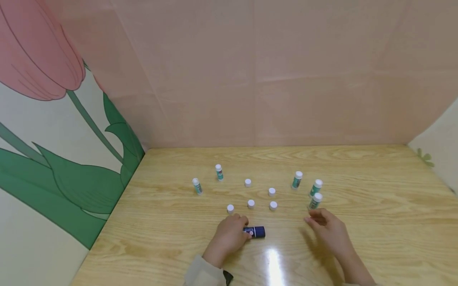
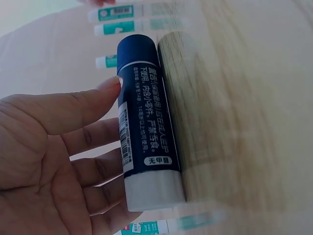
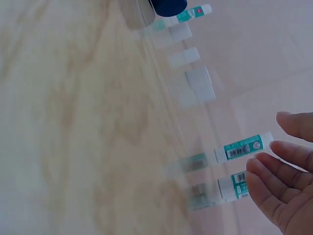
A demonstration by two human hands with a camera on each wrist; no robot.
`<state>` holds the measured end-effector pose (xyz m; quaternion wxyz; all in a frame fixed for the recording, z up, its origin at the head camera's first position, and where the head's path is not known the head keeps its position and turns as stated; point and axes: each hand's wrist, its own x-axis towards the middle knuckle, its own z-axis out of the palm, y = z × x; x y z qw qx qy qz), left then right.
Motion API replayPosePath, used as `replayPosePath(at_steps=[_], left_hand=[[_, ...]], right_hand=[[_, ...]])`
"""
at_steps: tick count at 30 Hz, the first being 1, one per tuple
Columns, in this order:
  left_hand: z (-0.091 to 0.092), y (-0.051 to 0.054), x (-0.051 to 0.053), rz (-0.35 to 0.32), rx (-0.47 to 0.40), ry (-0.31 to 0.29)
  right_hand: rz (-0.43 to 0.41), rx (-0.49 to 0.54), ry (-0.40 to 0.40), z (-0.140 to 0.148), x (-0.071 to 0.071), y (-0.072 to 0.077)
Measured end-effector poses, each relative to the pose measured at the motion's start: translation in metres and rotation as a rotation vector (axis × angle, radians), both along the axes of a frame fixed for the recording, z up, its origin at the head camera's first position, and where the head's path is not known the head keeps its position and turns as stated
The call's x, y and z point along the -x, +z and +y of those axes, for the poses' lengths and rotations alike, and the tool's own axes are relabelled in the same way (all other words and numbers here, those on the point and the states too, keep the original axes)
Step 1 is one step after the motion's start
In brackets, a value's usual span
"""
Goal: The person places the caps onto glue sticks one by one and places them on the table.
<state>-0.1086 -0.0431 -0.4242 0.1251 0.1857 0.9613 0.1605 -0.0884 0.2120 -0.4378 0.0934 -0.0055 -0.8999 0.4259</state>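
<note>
Navy tube (image 1: 258, 232): lying sideways, seemingly awaiting placement
Left hand (image 1: 230, 235): grasping navy tube
Right hand (image 1: 330, 232): hovering loose-fingered, holding nothing
Teal tubes (image 1: 296, 182), white cylinders (image 1: 272, 193): standing, seemingly finished

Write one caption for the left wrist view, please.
Left grip holding a dark blue tube with a white end, teal-labelled tubes behind.

above the bare left hand (image 1: 229, 233) is a plain pale-beige sleeve (image 1: 204, 274), a small black piece (image 1: 228, 277), perhaps a strap, beside its cuff; the right hand (image 1: 330, 232) is bare too.
</note>
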Motion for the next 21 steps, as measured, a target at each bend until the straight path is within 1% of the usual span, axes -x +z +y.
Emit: replayPosePath(at_steps=[3, 8, 14, 21], left_hand=[[-0.0015, -0.0003, 0.0005, 0.022, -0.015, 0.008], [-0.0039, 0.0004, 0.0026, 0.012, -0.037, 0.036], [-0.0060, -0.0004, 0.0049, 0.013, -0.049, 0.065], [-0.0095, -0.0031, 0.0054, 0.063, -0.092, 0.084]], right_hand=[[0.017, -0.018, -0.008, 0.0027, 0.0015, -0.0006], [0.049, -0.043, -0.026, 0.0068, 0.0039, -0.0020], [0.042, -0.038, -0.025, 0.0083, 0.0049, -0.0010], [0.016, -0.022, -0.029, 0.0099, 0.0060, -0.0014]])
